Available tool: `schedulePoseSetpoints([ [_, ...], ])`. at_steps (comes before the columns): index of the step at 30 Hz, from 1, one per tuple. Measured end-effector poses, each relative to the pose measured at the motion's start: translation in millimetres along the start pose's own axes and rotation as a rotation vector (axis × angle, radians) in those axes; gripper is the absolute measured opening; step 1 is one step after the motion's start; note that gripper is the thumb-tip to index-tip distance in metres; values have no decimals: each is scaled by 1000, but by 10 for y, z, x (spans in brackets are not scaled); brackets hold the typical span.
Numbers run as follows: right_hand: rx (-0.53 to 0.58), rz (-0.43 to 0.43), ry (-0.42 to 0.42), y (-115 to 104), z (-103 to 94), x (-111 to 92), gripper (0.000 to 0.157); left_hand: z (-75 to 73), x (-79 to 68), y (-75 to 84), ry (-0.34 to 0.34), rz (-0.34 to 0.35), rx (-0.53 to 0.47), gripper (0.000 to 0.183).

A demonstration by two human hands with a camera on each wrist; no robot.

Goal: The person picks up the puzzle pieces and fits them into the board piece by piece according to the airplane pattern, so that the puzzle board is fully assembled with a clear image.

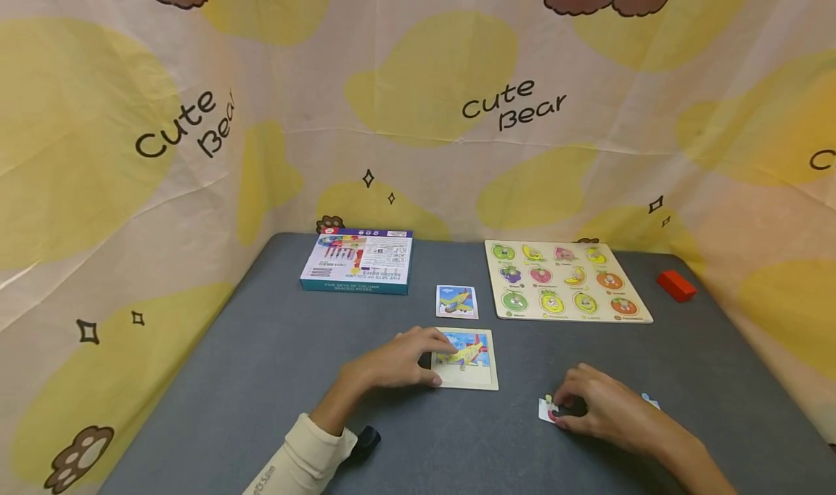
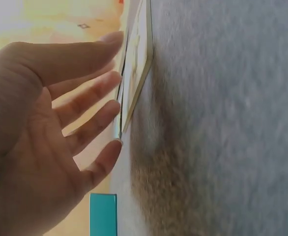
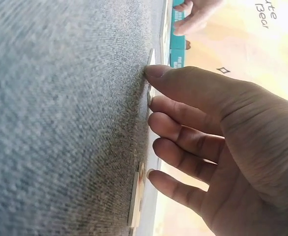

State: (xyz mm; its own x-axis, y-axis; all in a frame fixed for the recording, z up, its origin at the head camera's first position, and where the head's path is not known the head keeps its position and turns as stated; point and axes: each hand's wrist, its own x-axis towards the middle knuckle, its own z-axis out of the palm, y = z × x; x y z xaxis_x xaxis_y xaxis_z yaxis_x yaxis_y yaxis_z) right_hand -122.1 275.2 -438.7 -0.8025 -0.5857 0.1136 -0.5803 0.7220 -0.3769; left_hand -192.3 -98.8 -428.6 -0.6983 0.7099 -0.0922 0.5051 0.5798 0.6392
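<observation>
My left hand rests on the left side of a small wooden jigsaw tray, its fingers over a partly assembled yellow aeroplane picture. In the left wrist view, the fingers are fairly straight and the tray shows edge-on. To the right, my right hand pinches a jigsaw piece between thumb and forefinger, low over the table. That piece juts past the thumb in the right wrist view. Another piece lies partly hidden behind the right hand. A picture card of the same aeroplane lies beyond the tray.
A boxed bead set lies at the back left. Behind the right hand is a fruit puzzle board, with a red block beside it. A dark object is by the left sleeve. Printed cloth hangs around the table.
</observation>
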Motion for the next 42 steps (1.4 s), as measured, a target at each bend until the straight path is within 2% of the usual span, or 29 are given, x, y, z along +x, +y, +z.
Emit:
schedulePoseSetpoints([
  [10, -16, -27, 36, -50, 32, 122, 16, -27, -13, -81, 3, -23, 9, 47],
  [19, -15, -22, -22, -150, 75, 354, 13, -21, -19, -81, 21, -32, 15, 46],
  [25, -11, -10, -33, -206, 98, 486, 14, -7, -9, -87, 31, -47, 24, 47],
  [34, -37, -87, 12, -325, 95, 724, 14, 12, 4, -96, 36, -64, 24, 47],
  [42, -47, -98, -7, -406, 171, 935, 14, 26, 11, -110, 43, -68, 28, 47],
])
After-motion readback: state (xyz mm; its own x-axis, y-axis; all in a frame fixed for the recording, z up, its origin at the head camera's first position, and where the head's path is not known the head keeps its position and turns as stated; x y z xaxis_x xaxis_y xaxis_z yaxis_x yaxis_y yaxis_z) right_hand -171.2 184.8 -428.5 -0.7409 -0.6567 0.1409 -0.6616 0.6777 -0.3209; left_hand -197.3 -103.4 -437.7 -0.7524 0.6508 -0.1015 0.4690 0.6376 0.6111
